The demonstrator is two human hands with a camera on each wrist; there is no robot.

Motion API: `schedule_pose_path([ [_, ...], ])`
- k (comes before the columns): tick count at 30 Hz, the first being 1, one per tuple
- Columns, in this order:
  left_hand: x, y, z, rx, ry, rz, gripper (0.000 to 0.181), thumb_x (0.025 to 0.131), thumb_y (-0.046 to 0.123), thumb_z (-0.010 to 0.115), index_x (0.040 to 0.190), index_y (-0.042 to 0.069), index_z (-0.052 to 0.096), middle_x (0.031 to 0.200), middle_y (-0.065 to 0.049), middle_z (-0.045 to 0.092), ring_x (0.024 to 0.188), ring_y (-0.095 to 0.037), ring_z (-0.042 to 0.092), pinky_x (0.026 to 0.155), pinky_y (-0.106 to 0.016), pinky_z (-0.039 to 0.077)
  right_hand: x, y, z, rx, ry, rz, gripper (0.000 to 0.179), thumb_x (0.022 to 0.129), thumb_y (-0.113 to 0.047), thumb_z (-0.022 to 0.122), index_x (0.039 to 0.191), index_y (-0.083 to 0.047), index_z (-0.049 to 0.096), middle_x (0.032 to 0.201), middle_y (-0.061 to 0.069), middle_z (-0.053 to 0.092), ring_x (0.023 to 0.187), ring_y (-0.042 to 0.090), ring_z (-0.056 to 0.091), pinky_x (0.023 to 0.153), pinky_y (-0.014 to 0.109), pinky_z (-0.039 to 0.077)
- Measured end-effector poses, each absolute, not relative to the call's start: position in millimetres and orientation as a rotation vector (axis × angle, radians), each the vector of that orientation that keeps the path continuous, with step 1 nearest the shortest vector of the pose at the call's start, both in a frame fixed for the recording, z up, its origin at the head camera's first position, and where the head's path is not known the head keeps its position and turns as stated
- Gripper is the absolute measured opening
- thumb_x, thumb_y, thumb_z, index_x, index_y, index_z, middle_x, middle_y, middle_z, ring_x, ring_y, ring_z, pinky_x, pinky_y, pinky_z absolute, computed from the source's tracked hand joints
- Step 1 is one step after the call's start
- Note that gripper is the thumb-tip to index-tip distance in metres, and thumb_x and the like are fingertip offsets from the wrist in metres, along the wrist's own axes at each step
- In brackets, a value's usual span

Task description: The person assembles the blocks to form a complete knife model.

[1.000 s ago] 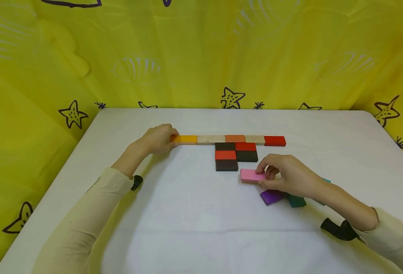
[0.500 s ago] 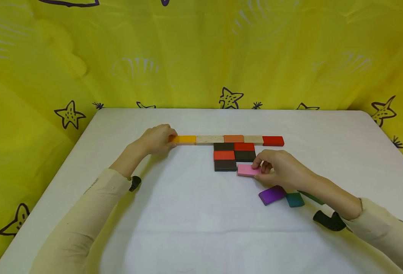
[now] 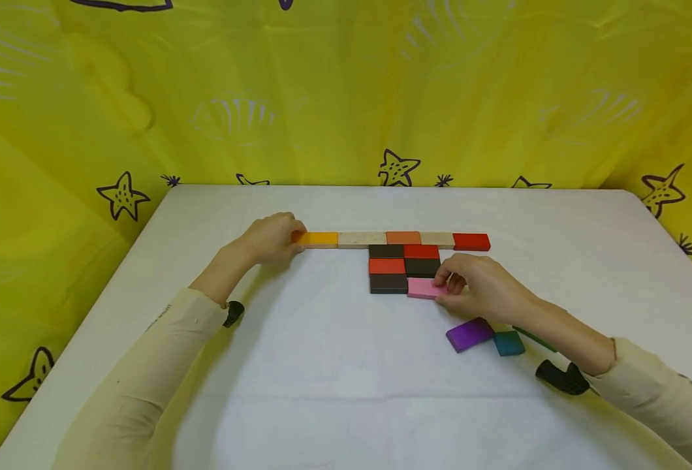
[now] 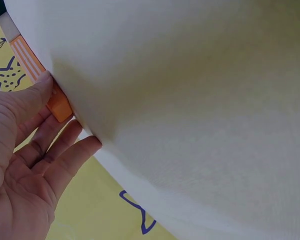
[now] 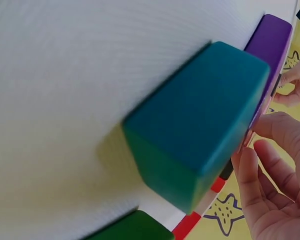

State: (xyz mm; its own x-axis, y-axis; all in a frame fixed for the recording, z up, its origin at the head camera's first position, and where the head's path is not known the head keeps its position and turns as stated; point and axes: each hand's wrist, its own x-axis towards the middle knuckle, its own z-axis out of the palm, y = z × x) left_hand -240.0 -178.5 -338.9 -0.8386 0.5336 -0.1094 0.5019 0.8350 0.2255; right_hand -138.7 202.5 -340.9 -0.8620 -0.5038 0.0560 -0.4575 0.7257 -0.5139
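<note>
At the left end of a straight row of blocks, my left hand [image 3: 271,239] pinches a yellow-orange block [image 3: 321,240]; the left wrist view has the thumb and fingers on either side of its orange end [image 4: 60,108]. My right hand [image 3: 480,287] pinches the right end of a pink block [image 3: 421,288]. The pink block's left end sits against a dark block [image 3: 388,284], just below another dark block [image 3: 423,267]. Red blocks [image 3: 386,266] alternate with these dark ones under the row. Fingers cover part of the pink block.
Continuing the row are plain wood blocks [image 3: 361,240], an orange block [image 3: 403,237] and a red end block [image 3: 472,242]. Loose purple [image 3: 470,335], teal [image 3: 509,343] and green [image 3: 535,338] blocks lie near my right forearm. A yellow curtain [image 3: 322,98] hangs behind the white table [image 3: 322,365].
My right hand has moved the pink block up and slightly left, from apart to against the lower dark block. My left hand stays at the yellow-orange block.
</note>
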Motion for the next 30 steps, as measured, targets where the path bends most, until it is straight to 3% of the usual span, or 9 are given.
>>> schedule_pose_path([
  [30, -237.5, -177.2, -337.5, 0.795, 2.846, 0.295, 0.032, 0.095, 0.014, 0.072, 0.124, 0.000, 0.070, 0.109, -0.014, 0.064, 0.091, -0.028, 0.057, 0.079, -0.044, 0.051, -135.0, 201.5, -340.7, -0.748, 2.931, -0.867, 0.017, 0.082, -0.009, 0.085, 0.091, -0.009, 0.072, 0.083, -0.004, 0.066, 0.078, 0.013, 0.061, 0.070, 0.027, 0.054],
])
